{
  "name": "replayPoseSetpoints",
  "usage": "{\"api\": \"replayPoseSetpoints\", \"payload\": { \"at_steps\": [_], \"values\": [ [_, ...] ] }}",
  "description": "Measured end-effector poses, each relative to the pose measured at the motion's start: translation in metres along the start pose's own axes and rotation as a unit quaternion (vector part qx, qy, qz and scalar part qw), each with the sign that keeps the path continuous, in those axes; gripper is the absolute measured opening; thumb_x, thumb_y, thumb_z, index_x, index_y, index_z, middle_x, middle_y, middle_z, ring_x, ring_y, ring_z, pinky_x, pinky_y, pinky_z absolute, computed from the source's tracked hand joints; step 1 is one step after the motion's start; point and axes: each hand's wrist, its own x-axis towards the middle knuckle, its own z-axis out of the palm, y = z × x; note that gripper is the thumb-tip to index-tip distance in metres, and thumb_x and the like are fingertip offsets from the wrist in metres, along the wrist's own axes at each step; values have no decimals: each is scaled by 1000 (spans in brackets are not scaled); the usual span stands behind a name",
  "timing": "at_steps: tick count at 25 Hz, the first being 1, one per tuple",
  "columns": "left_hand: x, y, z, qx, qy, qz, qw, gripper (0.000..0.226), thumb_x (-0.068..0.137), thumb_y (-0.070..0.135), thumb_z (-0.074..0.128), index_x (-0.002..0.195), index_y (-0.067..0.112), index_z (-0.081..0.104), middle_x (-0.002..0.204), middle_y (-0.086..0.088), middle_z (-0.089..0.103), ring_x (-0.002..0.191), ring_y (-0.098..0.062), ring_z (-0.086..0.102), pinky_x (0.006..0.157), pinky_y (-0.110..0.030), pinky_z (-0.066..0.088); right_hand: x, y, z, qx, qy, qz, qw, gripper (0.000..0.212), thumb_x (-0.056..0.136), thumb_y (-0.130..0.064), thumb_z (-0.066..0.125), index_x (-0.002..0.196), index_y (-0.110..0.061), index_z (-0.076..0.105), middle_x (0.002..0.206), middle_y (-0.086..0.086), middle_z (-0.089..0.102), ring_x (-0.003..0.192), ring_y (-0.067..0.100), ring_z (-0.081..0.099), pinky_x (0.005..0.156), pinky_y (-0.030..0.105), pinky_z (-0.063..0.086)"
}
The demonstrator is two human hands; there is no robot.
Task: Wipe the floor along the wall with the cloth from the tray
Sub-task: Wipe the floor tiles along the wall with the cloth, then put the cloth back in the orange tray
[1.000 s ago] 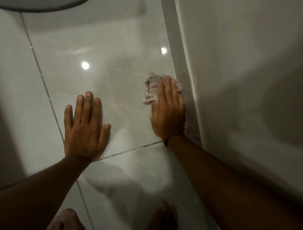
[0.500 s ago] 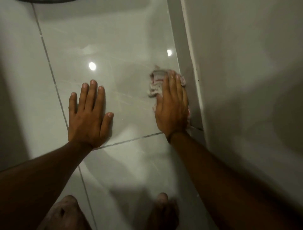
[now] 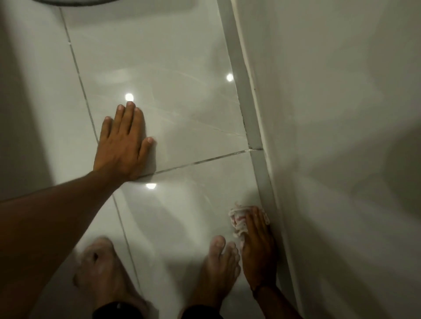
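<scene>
A crumpled white cloth with red marks (image 3: 238,220) lies on the glossy grey floor tile (image 3: 186,205), right beside the grey skirting strip (image 3: 264,182) at the foot of the white wall (image 3: 330,136). My right hand (image 3: 258,248) presses flat on the cloth, fingers pointing forward, covering most of it. My left hand (image 3: 124,143) rests flat on the tile to the left, fingers spread, holding nothing.
My two bare feet stand on the floor, the right foot (image 3: 216,271) touching my right hand, the left foot (image 3: 100,271) further left. A dark curved rim (image 3: 75,1) shows at the top edge. Grout lines cross the tiles.
My right hand has dragged the cloth back along the skirting towards my feet, past the grout line. My left hand has stayed planted on the tile.
</scene>
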Motion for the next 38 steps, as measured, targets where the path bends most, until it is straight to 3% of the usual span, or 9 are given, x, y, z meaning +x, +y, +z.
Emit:
{"api": "replayPoseSetpoints", "payload": {
  "at_steps": [3, 6, 11, 19, 22, 25, 32, 35, 38],
  "values": [
    [-47, 11, -24, 1, -38, -7, 999, 83, 110, 58, 16, 175, 6, 8, 185, -16, 2, 171, -33, 0, 136, -56, 6, -19, 2, -27, 54, -27, 18, 998, 48, 100, -9, 57, 148, -14, 54, 155, -4, 49, 145, 23, 48, 123, 33, 32],
    [-104, 36, -63, -7, -48, -30, 998, 82, 109, 56, 21, 174, 6, 14, 184, -14, 7, 171, -32, 2, 136, -56, 9, -13, -22, -83, 61, -38, -5, 997, 40, 104, -18, 49, 142, -17, 59, 147, -3, 58, 140, 21, 53, 120, 34, 34],
    [-150, 78, -170, 1, -34, -48, 998, 78, 111, 53, 27, 174, 8, 18, 184, -11, 12, 171, -30, 5, 137, -56, 14, 23, -104, -197, 65, -47, 2, 997, 64, 86, 9, 69, 144, -17, 58, 151, -6, 56, 144, 20, 50, 123, 20, 26],
    [-29, 69, -397, -1, 51, -99, 994, 77, 112, 54, 11, 175, 12, -2, 182, -8, -16, 168, -29, -19, 135, -50, -9, 221, -313, -391, 154, 46, -105, 981, 58, 83, 5, 66, 137, -15, 62, 143, 0, 63, 137, 19, 56, 114, 33, 44],
    [-1, 64, -414, 11, 98, -103, 990, 77, 111, 51, 18, 175, 8, 12, 185, -13, 2, 171, -32, -1, 138, -55, 4, 263, -358, -410, 151, 69, -144, 976, 52, 84, 2, 72, 132, -14, 63, 137, 4, 67, 130, 24, 62, 109, 39, 53],
    [67, 35, -437, -15, 123, -93, 988, 78, 111, 52, 20, 175, 8, 7, 185, -13, 2, 171, -32, -1, 137, -54, 2, 347, -426, -424, 178, 77, -196, 961, 40, 89, -4, 56, 126, -17, 63, 134, 4, 67, 126, 23, 61, 107, 38, 52],
    [176, -43, -413, -24, 102, -87, 991, 80, 111, 52, 33, 175, 8, 14, 185, -15, 7, 171, -35, 4, 137, -61, 9, 525, -565, -382, 121, 98, -167, 974, 41, 100, -7, 56, 141, -14, 55, 149, 8, 58, 141, 28, 52, 110, 43, 48],
    [189, -56, -404, -28, 119, -82, 989, 79, 111, 53, 36, 174, 9, 20, 184, -15, 12, 171, -34, 6, 137, -58, 3, 567, -590, -343, 36, 57, -186, 980, 44, 104, -8, 51, 149, -9, 47, 158, 15, 48, 154, 34, 34, 123, 50, 36],
    [190, -57, -398, -21, 139, -67, 988, 79, 111, 55, 38, 175, 11, 20, 185, -12, 11, 172, -31, 5, 138, -55, -3, 568, -594, -306, -76, -64, -160, 982, 64, 109, -31, 42, 164, -15, 13, 175, 12, 10, 161, 39, -1, 131, 56, 11]
  ]
}}
